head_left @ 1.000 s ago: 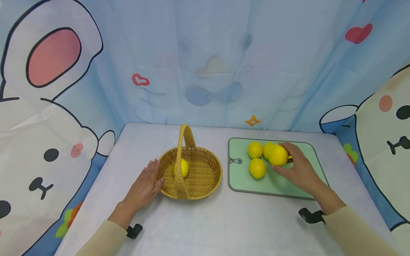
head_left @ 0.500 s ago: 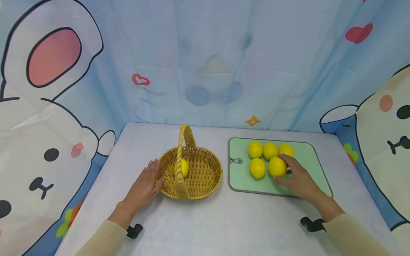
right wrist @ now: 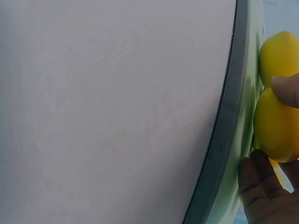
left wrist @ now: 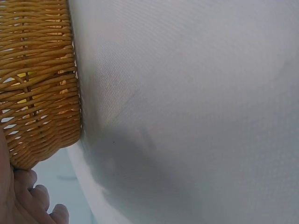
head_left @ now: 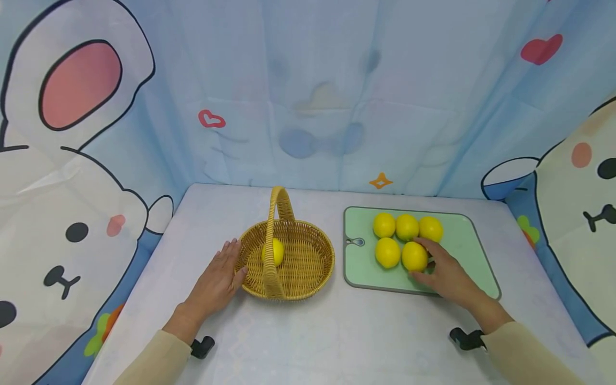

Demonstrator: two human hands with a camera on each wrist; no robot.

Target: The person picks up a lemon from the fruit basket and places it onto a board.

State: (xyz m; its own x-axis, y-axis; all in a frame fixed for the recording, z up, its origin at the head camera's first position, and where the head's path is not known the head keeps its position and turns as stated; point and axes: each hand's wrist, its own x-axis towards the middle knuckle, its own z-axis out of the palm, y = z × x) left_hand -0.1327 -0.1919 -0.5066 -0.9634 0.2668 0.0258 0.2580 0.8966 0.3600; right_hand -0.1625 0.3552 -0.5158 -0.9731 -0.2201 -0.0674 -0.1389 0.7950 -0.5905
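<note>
My right hand (head_left: pixel 447 272) pinches a lemon (head_left: pixel 414 257) between thumb and fingers, low over the green cutting board (head_left: pixel 462 256). In the right wrist view, the thumb lies on this lemon (right wrist: pixel 275 126), with another lemon (right wrist: pixel 280 56) beside it. Several more lemons (head_left: pixel 407 228) sit close together on the board. My left hand (head_left: pixel 214 280) rests against the left side of the wicker basket (head_left: pixel 308 267), its fingers extended along the outside. One lemon (head_left: pixel 277 252) lies inside the basket, partly behind the handle. The left wrist view shows the basket's woven wall (left wrist: pixel 42 93) close up.
A pale cloth (head_left: pixel 308 342) covers the table. Behind it hangs a blue printed curtain (head_left: pixel 317 80). The basket's tall handle (head_left: pixel 275 214) arches over its middle. The board has a dark raised edge (right wrist: pixel 224 107).
My right hand has brought its lemon down and slightly toward me, into the front row beside another lemon. The back-row lemons are uncovered. My left hand and the basket stay put.
</note>
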